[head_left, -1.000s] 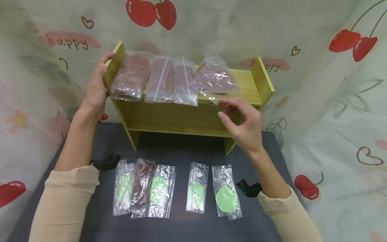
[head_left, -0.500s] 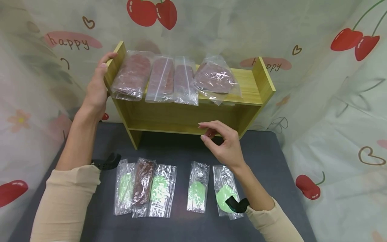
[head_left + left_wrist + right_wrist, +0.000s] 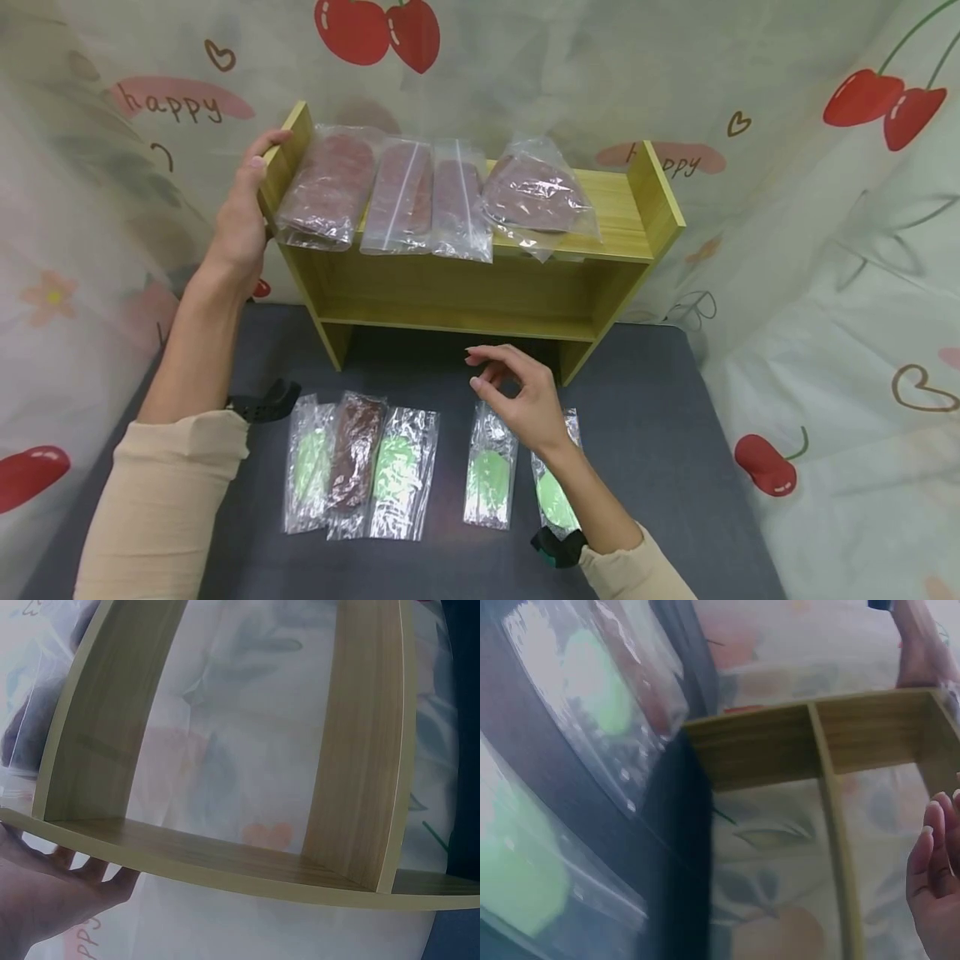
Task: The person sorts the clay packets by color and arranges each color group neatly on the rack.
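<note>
My left hand (image 3: 240, 208) grips the left side panel of a small wooden shelf (image 3: 450, 292), its fingers around the panel's edge in the left wrist view. Along the shelf's top board lie several clear plastic bags with flat pinkish-brown contents, from a wide bag (image 3: 326, 187) at the left to a crumpled bag (image 3: 536, 196) right of the middle. My right hand (image 3: 525, 404), empty, hovers over the table with thumb and forefinger curved and apart. Just below it lies a narrow clear bag (image 3: 491, 483) with a green piece. Another green bag (image 3: 553, 498) is partly behind the right forearm.
On the dark table (image 3: 645, 467), a brown-filled bag (image 3: 355, 450) lies between a green bag (image 3: 309, 467) and another green bag (image 3: 397, 471), overlapping at the left. Behind the shelf hangs a cherry-printed curtain (image 3: 525, 67), which also closes off both sides.
My right hand has left the crumpled bag's lower corner on the shelf and come down and left over the table. The left hand has stayed on the side panel.
</note>
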The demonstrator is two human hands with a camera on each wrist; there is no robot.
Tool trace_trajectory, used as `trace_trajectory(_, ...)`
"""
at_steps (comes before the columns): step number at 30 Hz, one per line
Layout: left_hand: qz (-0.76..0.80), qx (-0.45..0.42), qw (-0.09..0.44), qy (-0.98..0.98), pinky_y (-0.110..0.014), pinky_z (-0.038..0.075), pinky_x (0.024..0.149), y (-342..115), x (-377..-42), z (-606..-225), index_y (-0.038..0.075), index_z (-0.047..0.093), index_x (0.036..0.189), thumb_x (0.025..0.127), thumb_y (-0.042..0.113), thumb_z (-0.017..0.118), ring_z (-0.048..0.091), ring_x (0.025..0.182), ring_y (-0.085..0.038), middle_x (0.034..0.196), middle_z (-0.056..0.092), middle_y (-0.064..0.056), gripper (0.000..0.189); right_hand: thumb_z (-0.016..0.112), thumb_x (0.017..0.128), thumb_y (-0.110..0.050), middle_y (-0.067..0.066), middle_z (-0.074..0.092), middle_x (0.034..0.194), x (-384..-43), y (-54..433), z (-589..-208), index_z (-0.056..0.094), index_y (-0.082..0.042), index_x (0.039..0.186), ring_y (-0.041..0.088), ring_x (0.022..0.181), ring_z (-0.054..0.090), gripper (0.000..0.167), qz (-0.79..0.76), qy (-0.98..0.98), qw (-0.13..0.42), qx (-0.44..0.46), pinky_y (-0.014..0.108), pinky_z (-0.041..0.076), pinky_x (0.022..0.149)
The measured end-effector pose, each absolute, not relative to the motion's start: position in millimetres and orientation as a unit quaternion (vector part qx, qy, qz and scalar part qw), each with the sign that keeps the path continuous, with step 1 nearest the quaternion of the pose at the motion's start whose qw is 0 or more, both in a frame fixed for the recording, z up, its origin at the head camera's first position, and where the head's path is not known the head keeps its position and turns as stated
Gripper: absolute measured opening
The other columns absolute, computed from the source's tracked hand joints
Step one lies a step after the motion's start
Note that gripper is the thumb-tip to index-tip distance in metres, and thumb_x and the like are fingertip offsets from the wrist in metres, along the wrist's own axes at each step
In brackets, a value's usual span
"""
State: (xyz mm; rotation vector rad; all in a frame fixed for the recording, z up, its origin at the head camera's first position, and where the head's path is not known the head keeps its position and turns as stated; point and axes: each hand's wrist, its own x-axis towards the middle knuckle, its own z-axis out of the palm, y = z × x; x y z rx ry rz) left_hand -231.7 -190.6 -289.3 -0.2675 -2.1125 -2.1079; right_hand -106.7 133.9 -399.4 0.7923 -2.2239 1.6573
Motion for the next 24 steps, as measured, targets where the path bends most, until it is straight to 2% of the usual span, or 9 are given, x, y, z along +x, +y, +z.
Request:
trace_trajectory(12,-0.708,-0.091,0.081,-0.695,-0.040,0.030,0.085,-191,-232,-291,0.033,0.045,0.143,0.105,0.037,0.024,0.040,0.106,-0.021,0.127,0.035,-0.006,0.043,0.069,0.085,0.010,0.015,0.070,0.103,-97,102,-444,0.065,0.002,0.119,0.027,0.077,0.063,0.035,0.603,-0.753,0.079,0.251,0.036,0.053,0.068)
trace_trajectory(16,-0.707,-0.090,0.081,-0.697,-0.040,0.030,0.085,-191,-232,-291,0.033,0.045,0.143,0.106,0.038,0.023,0.041,0.105,-0.021,0.126,0.036,-0.006,0.043,0.070,0.086,0.007,0.016,0.070,0.104,-99,95,-473,0.064,0.000,0.122,0.028,0.077,0.064,0.037,0.610,-0.751,0.067,0.244,0.037,0.053,0.069)
trace_trajectory(24,-0.707,-0.092,0.078,-0.697,-0.040,0.030,0.085,-191,-233,-291,0.034,0.044,0.143,0.106,0.038,0.023,0.041,0.104,-0.022,0.126,0.037,-0.006,0.043,0.073,0.089,-0.005,0.004,0.071,0.108,-98,82,-510,0.064,-0.014,0.127,0.016,0.082,0.066,0.040,0.622,-0.754,0.012,0.209,0.031,0.054,0.074)
